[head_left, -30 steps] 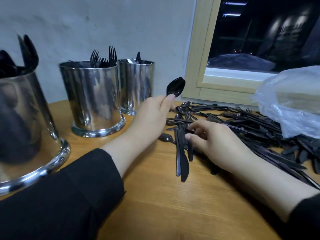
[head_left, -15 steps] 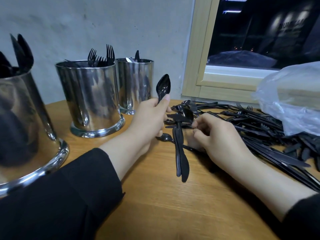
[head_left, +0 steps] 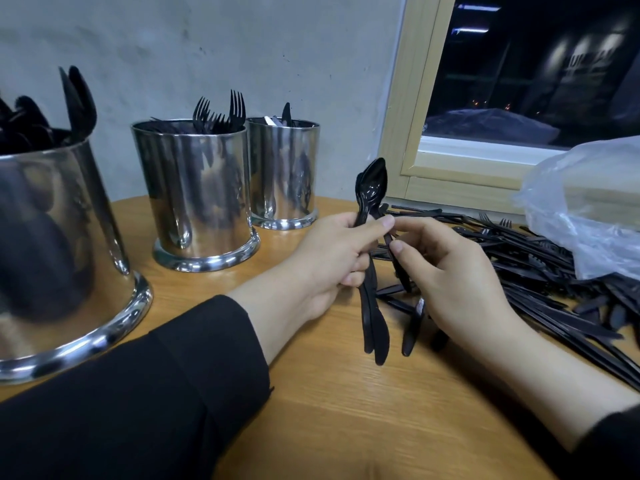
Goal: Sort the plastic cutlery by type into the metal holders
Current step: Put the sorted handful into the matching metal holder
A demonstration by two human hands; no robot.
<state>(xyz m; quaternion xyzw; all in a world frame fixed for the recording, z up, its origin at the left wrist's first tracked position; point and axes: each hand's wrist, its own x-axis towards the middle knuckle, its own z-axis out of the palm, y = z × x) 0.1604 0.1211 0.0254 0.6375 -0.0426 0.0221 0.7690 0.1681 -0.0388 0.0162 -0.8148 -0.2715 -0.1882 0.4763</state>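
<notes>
Cutlery sorting: holders partly filled, big pile left to go

Progress check, going only by what's on the table right now. Three metal holders stand along the wall side. The nearest holder (head_left: 52, 258) on the far left has dark rounded ends poking out, which look like spoons, though I can't swear to it since they're at the edge of view. The middle holder (head_left: 199, 199) clearly has forks, tines up. The far holder (head_left: 283, 171) shows a dark tip and something pale inside; I'd guess knives but it's too small to tell. So the sorting is well underway, with all three tubs holding something.

What's left is a lot. The loose pile of cutlery (head_left: 540, 271) sprawls across the wooden table (head_left: 346, 427) on the right, running partly under a clear plastic bag (head_left: 588, 209). I'd call it nowhere near done.

Hands right now: the left hand (head_left: 332, 258) is curled around a small bundle of spoons (head_left: 371, 237), bowls up, handles hanging down to the tabletop. The right hand (head_left: 450, 268) is close beside it, fingertips pinching another black piece (head_left: 398, 265) and bringing it in against the bundle. The two hands are practically touching at the thumbs.

My read: spoons are being collected into a batch, then they go into a holder in one go.
</notes>
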